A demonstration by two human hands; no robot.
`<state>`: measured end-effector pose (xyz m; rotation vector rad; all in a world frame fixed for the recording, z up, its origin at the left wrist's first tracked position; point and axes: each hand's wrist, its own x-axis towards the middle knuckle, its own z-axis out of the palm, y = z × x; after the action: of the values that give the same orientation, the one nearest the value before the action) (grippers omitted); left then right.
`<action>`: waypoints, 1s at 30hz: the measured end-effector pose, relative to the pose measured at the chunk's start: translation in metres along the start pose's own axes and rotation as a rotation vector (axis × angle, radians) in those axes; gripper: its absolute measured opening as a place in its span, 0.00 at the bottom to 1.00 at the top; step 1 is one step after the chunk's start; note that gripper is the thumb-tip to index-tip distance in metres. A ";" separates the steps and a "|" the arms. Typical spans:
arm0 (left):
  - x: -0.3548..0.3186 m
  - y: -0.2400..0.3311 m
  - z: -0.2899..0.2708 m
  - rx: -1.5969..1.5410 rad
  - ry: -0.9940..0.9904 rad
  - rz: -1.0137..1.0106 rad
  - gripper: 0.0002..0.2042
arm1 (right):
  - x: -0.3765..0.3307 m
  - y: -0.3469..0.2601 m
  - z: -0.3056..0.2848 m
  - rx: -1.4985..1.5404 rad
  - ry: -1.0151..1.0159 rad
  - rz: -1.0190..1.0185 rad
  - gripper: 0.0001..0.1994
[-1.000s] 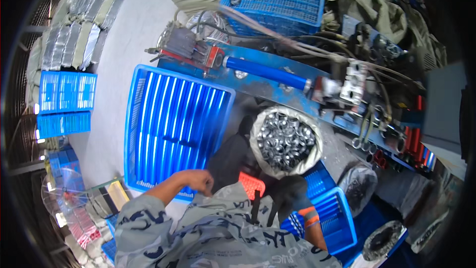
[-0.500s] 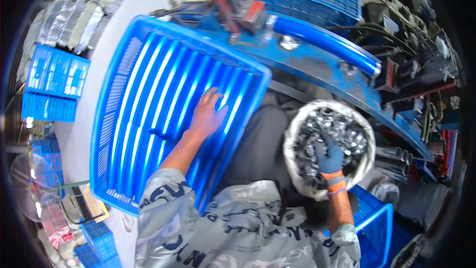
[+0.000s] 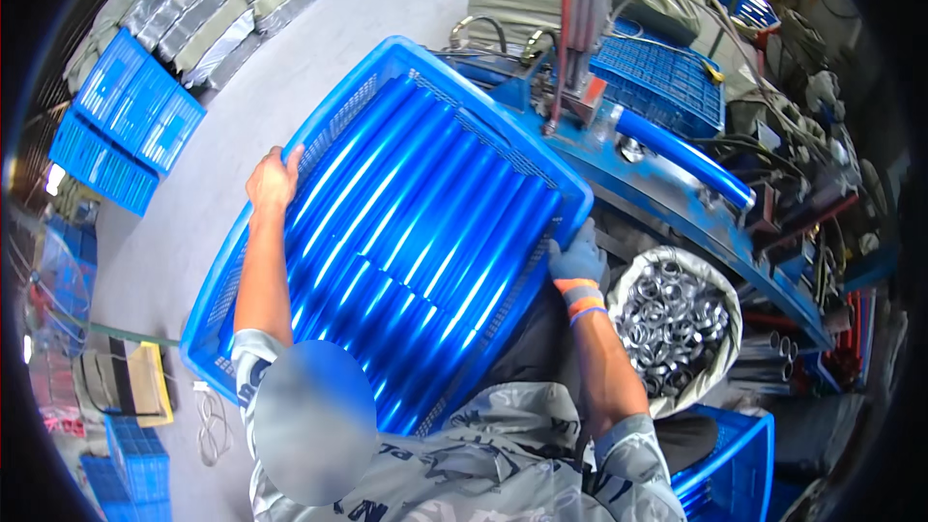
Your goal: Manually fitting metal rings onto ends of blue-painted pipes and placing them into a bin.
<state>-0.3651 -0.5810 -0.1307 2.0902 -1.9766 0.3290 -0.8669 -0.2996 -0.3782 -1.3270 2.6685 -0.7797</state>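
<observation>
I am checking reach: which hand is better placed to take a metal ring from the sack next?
Right. The gloved right hand grips the blue plastic crate edge beside the sack of metal rings; the left hand is on the far edge.

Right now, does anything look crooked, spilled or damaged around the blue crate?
The crate sits tilted, gripped by the left hand and the gloved right hand on opposite rims. The blue tubes lie neatly parallel. The metal rings stay inside their sack. Nothing looks spilled or damaged.

floor (image 3: 290, 68): grey concrete | blue machine frame (image 3: 677, 150) | daylight, possibly from left
</observation>
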 end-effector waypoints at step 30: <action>-0.138 0.229 0.131 -0.075 -0.553 0.259 0.68 | -0.009 0.003 0.010 -0.058 -0.117 -0.285 0.40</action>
<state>-0.6025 -0.5057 -0.2939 2.0279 -2.5225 -0.3158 -0.8605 -0.2951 -0.3899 -1.7359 2.4619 -0.6293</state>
